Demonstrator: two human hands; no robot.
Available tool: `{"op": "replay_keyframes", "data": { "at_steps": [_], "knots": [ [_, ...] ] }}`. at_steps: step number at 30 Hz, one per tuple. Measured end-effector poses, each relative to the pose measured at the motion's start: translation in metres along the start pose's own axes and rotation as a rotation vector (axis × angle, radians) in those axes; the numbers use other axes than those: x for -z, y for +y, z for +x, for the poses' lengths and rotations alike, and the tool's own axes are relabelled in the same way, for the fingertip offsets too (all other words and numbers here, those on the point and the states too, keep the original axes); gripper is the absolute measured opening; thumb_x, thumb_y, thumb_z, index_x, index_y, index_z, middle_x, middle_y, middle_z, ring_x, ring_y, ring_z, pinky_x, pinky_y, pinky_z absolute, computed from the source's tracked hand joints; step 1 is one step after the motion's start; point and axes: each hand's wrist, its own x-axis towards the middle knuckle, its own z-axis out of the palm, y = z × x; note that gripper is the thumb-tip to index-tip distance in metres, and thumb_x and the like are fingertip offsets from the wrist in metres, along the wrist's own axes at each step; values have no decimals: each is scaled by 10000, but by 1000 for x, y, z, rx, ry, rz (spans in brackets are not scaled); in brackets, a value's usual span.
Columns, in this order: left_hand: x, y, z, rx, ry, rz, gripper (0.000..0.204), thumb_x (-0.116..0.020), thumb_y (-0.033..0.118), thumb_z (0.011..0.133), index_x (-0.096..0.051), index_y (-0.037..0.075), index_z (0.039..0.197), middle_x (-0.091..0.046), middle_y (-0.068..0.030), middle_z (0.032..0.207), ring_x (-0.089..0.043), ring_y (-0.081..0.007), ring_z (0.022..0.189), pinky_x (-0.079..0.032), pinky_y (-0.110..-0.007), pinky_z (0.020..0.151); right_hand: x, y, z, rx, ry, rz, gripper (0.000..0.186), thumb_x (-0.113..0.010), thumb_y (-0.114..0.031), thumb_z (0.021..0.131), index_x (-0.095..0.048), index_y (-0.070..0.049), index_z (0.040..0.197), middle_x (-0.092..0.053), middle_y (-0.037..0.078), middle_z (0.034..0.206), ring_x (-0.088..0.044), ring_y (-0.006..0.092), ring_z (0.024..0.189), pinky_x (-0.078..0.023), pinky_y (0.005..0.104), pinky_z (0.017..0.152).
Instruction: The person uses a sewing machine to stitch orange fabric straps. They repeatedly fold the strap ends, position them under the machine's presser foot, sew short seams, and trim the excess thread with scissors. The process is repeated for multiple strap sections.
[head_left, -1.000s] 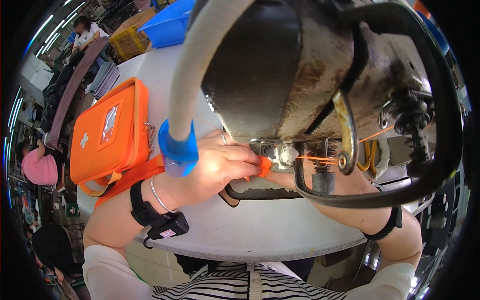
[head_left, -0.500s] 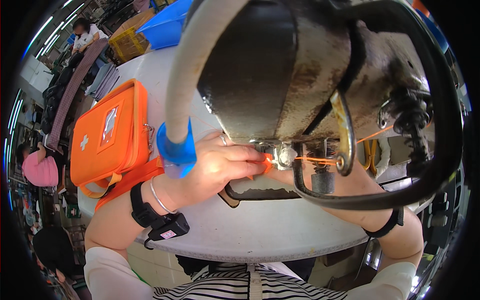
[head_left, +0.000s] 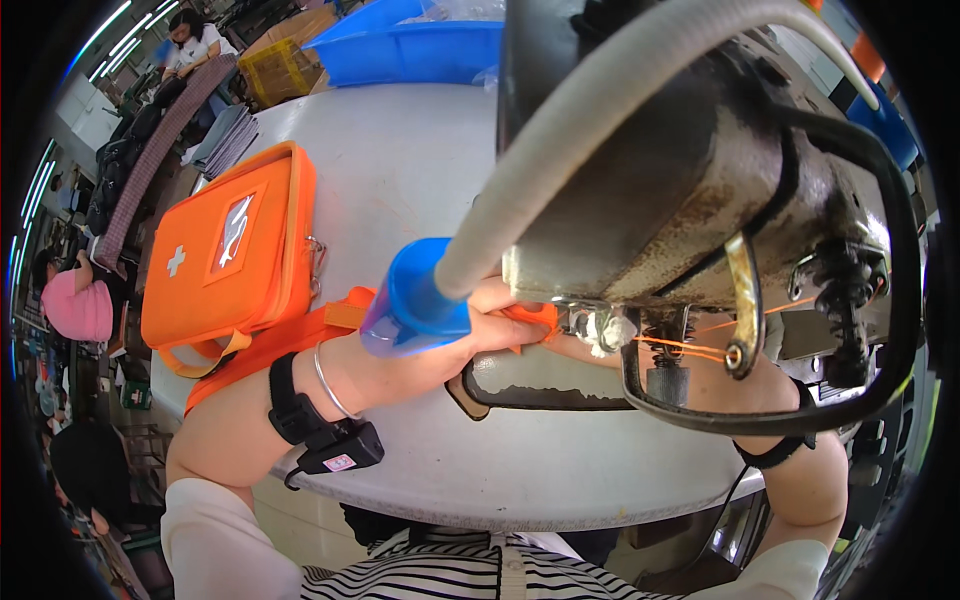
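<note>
My left hand [head_left: 485, 330], partly behind a blue cup [head_left: 410, 300] on a grey hose [head_left: 560, 150], presses closed fingers on a piece of orange fabric [head_left: 530, 318] at the foot of a stained metal sewing machine [head_left: 660, 210]. My right hand [head_left: 590, 352] reaches to the same fabric from the right, beneath the machine and its bent black bar [head_left: 900, 250]; its fingers are mostly hidden. Orange thread runs through the machine's metal loop. An orange bag [head_left: 205, 265] with a white cross lies left of my hands, beside an orange strap [head_left: 255, 365].
The white table [head_left: 590, 465] also bears a blue tray [head_left: 400, 60] at the back, near a cardboard box [head_left: 280, 65]. Grey folded pieces [head_left: 225, 140] lie at its left. Two other people [head_left: 195, 45] [head_left: 75, 305] are at work off to the left.
The view has shifted, so the machine and hose appear further right and more of the blue tray shows. My left hand now sits more behind the blue cup, still at the fabric.
</note>
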Motion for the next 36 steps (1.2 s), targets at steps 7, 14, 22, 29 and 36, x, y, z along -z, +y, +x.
{"op": "replay_keyframes", "data": {
  "at_steps": [7, 14, 22, 29, 36],
  "knots": [
    [-11, -15, -3, -156, 100, -115, 254, -653, -31, 749, -720, 96, 959, -676, -49, 926, -616, -259, 782, -466, -353, 643, -1, 6, 1, -160, -13, 299, 148, -576, -211, 847, -606, -78, 905, -598, 51, 787, -584, 184, 696, -469, 303, 574],
    [-43, -35, -5, -88, 172, -396, 262, -654, -64, 741, -708, 61, 966, -700, -76, 980, -636, -269, 800, -496, -351, 667, -5, 9, 8, -295, 5, 556, 159, -567, -251, 877, -599, -98, 910, -599, 30, 774, -582, 160, 667, -458, 286, 558],
    [-21, -25, 1, -205, 161, -226, 258, -646, -80, 756, -700, 44, 975, -689, -103, 991, -636, -278, 782, -509, -354, 650, -7, 15, 14, -408, 57, 729, 179, -557, -297, 911, -590, -121, 915, -599, 5, 759, -580, 132, 634, -446, 266, 539],
    [-6, -9, -1, -40, 34, -209, 293, -623, -96, 767, -706, 64, 999, -680, -97, 1023, -655, -272, 829, -525, -320, 669, -11, 20, 8, -58, 5, 298, 181, -514, -188, 943, -548, -90, 1092, -612, -10, 870, -597, 129, 684, -471, 279, 583],
    [1, 5, 5, -10, 66, -131, 341, -625, -93, 714, -730, 80, 989, -705, -115, 930, -676, -274, 831, -531, -359, 712, -6, 5, 17, 220, -52, -420, 78, -579, -49, 760, -645, -47, 802, -615, 124, 869, -596, 265, 716, -477, 357, 620]
  ]
}}
